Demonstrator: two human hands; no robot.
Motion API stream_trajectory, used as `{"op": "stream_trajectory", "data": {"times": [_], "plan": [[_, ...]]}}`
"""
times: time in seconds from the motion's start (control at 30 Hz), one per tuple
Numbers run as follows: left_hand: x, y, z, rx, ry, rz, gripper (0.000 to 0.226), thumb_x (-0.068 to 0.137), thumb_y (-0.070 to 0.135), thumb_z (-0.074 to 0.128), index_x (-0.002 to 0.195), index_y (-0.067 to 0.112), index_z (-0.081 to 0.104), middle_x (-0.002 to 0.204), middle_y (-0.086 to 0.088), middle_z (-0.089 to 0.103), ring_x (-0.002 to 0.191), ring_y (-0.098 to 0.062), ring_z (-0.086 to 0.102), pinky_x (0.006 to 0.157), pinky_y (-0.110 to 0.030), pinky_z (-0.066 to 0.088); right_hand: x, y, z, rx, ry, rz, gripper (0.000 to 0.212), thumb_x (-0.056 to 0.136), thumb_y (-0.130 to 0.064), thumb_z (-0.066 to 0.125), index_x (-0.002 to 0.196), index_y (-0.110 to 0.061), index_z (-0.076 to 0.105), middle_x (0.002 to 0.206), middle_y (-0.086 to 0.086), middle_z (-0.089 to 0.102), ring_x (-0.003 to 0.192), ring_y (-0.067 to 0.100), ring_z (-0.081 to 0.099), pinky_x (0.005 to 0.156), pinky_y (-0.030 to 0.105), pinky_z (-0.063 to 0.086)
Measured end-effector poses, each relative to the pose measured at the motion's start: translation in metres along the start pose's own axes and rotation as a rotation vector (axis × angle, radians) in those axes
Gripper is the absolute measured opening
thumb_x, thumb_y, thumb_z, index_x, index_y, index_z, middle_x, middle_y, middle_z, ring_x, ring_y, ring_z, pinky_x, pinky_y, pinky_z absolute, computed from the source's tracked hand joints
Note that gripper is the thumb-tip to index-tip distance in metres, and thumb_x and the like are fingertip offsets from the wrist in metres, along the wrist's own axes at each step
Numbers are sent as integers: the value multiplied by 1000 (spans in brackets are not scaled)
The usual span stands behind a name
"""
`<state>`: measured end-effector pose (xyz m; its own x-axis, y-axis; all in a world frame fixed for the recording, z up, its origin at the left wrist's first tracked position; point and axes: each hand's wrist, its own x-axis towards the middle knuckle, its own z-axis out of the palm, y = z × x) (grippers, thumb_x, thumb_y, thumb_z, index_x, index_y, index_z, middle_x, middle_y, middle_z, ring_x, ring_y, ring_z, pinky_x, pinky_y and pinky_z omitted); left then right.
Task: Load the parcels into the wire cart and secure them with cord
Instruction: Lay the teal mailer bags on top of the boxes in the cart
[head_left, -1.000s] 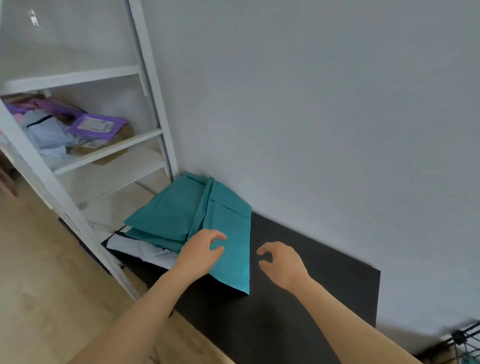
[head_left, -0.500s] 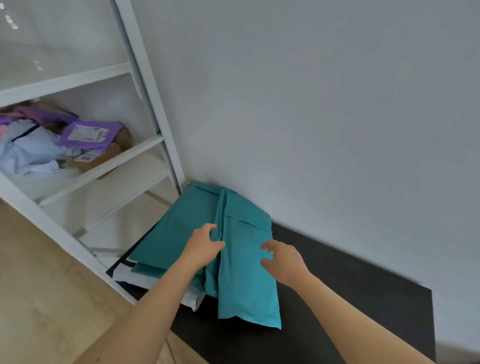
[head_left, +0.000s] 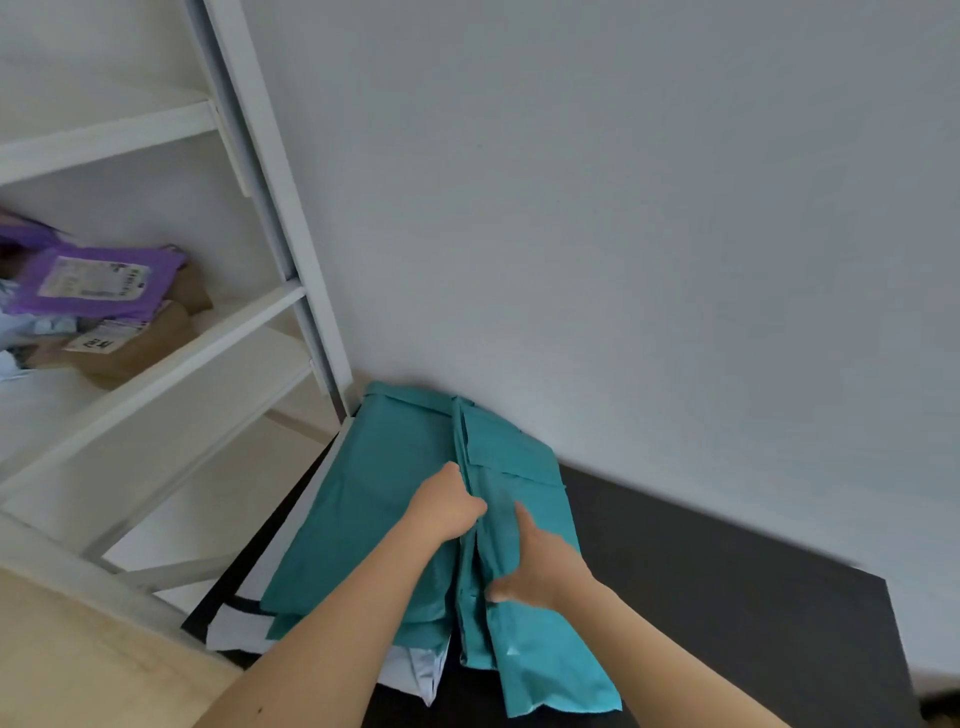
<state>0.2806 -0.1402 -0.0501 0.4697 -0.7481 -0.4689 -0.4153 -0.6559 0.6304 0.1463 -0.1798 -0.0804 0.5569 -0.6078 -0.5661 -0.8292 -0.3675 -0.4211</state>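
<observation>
Parcels: teal mailers (head_left: 395, 499) stacked on black mat (head_left: 727, 597) by wall.
Left hand (head_left: 447, 512): grip closed on the stack's middle edges.
Right hand (head_left: 540, 566): open, flat on right-hand teal mailer (head_left: 524, 623).
Advice: gather edges together, lift level.

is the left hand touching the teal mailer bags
Touching. The head view shows the left hand closed on a fold of the teal mailer bags, fingers curled into the plastic with no gap.
</observation>
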Motion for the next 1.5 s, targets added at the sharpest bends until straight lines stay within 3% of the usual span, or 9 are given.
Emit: {"op": "stream_trajectory", "data": {"times": [0.13,0.3,0.57,0.7,0.93,1.03,1.13,1.3,1.5], "plan": [[5,4,6,119,15,72,18,82,1,48,72,15,40,75,-3,48,75,-21,48,65,-28,37,1,1,0,5,84,12,98,75,-23,70,150,-21,7,119,9,50,87,21,50,67,29,42],[9,10,17,85,-18,57,11,77,4,48,87,7,51,85,-8,57,75,-22,52,66,-30,42,-8,8,-10,-65,149,40,32,80,-20,61,110,-7,60,114,7,60,92,23,58,71,29,43],[-4,55,36,-78,-74,133,17,81,12,49,97,15,52,92,-10,60,75,-17,54,67,-29,43,-33,62,-51,338,322,182,8,85,-20,49,88,-13,52,83,0,57,74,18,51,59,26,39],[-11,84,58,-82,-103,194,57,90,14,46,144,11,32,93,0,56,71,-11,53,65,-24,42,-50,106,-72,600,434,270,14,87,-13,47,92,-7,59,78,0,56,70,16,49,63,25,39],[-24,122,112,-32,-192,233,55,91,12,47,144,11,33,88,0,55,71,-13,54,74,-30,47,-83,181,-78,719,535,406,19,87,-6,43,96,-10,60,92,1,59,88,22,56,72,30,45],[-28,124,132,12,-223,235,55,89,10,48,143,13,35,102,-4,61,82,-14,58,82,-29,49,-91,206,-71,713,528,444,16,82,-5,42,76,-16,51,79,1,54,70,20,50,63,28,41],[-28,119,147,24,-203,218,54,88,11,49,141,14,38,101,-1,60,79,-11,56,74,-21,46,-96,224,-63,743,464,469,19,84,-13,49,101,-15,56,98,4,62,88,25,63,75,36,55],[-28,98,153,-40,-72,137,45,90,10,47,135,14,45,123,-4,54,110,-18,52,82,-22,38,-100,232,-59,651,396,450,41,89,-16,52,129,-11,48,125,5,56,97,17,53,80,25,41],[-16,61,159,-178,18,-132,59,86,19,58,139,9,34,135,-15,44,111,-29,52,86,-35,48,-84,234,-50,607,341,442,41,89,-14,48,130,-12,45,108,3,56,87,16,50,80,30,45]]}}
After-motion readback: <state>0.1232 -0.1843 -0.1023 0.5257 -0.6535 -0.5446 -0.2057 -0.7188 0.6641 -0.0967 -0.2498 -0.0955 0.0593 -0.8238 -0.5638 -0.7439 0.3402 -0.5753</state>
